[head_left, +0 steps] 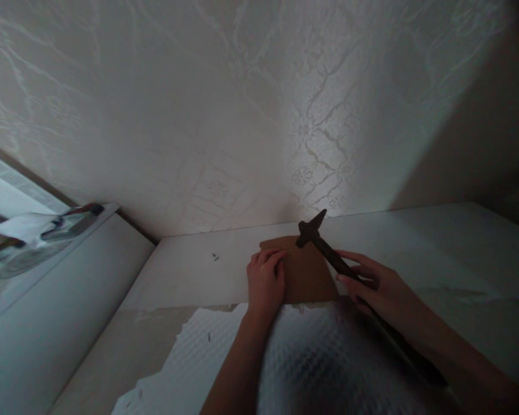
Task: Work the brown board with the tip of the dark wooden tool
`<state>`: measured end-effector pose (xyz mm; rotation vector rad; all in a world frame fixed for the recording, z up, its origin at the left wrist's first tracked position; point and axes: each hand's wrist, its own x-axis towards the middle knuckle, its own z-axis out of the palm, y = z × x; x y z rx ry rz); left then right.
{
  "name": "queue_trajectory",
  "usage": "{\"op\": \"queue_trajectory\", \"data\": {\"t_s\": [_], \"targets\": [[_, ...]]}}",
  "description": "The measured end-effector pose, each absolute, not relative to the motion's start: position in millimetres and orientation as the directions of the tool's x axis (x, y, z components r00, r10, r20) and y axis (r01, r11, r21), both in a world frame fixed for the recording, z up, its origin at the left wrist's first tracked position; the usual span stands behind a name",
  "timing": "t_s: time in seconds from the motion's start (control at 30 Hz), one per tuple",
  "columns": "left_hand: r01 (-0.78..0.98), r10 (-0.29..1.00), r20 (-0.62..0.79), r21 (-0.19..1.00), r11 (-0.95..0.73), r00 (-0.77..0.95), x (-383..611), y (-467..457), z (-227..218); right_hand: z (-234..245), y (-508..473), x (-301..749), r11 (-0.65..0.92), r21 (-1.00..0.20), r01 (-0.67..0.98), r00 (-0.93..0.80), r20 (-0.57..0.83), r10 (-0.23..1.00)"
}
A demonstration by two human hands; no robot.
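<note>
Left hand (pixel 266 279) pins board (pixel 305 271) flat on worktop (pixel 190 253), right hand (pixel 376 285) clamped around hammer (pixel 324 245): short taps, fingers clear of head, board steady.

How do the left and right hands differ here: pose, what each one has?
The left hand lies knuckles up on the brown board, fingertips pinched at its far edge; the right hand wraps the hammer handle. The left presses down on the board; the right is raised, hammer head hovering over the board. Both reach forward over the white tabletop.
</note>
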<state>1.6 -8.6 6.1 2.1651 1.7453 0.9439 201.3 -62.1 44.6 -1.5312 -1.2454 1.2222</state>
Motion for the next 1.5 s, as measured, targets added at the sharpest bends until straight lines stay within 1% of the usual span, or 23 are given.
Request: {"op": "queue_trajectory", "data": {"t_s": [0.1,0.23,0.37,0.57,0.73,0.93,1.23,1.5], "targets": [[0.789,0.931,0.354,0.546,-0.282,0.088,1.0,-7.8,5.2,41.3,-65.0,196.1,-0.086,-0.942,0.323,-0.023,-0.099,0.995],[0.774,0.94,0.335,0.576,-0.261,0.068,0.1,-5.7,3.5,38.3,-66.3,194.1,0.071,-0.871,0.486,-0.064,0.046,0.997],[0.768,0.951,0.307,0.598,-0.23,0.046,0.7,-4.5,3.9,35.4,-67.6,190.9,0.176,-0.817,0.55,-0.129,0.125,0.984],[0.762,0.962,0.273,0.617,-0.198,0.029,1.9,-5.9,5.6,30.4,-69.8,189.6,0.267,-0.73,0.629,-0.123,0.247,0.961],[0.772,0.97,0.238,0.609,-0.182,0.041,2.7,-7.7,8.2,28.3,-69.8,192.2,0.278,-0.704,0.654,-0.158,0.232,0.96],[0.783,0.975,0.221,0.6,-0.166,0.037,3.2,-8.2,8.7,26.7,-69.4,189.7,0.287,-0.687,0.668,-0.161,0.243,0.957],[0.782,0.971,0.23,0.593,-0.193,0.065,2.5,-7.8,7.8,26.8,-68.2,192.3,0.285,-0.693,0.662,-0.178,0.225,0.958],[0.786,0.968,0.242,0.584,-0.204,0.072,1.1,-7.5,3.9,29.4,-68.6,192.1,0.294,-0.695,0.656,-0.171,0.242,0.955]]}}
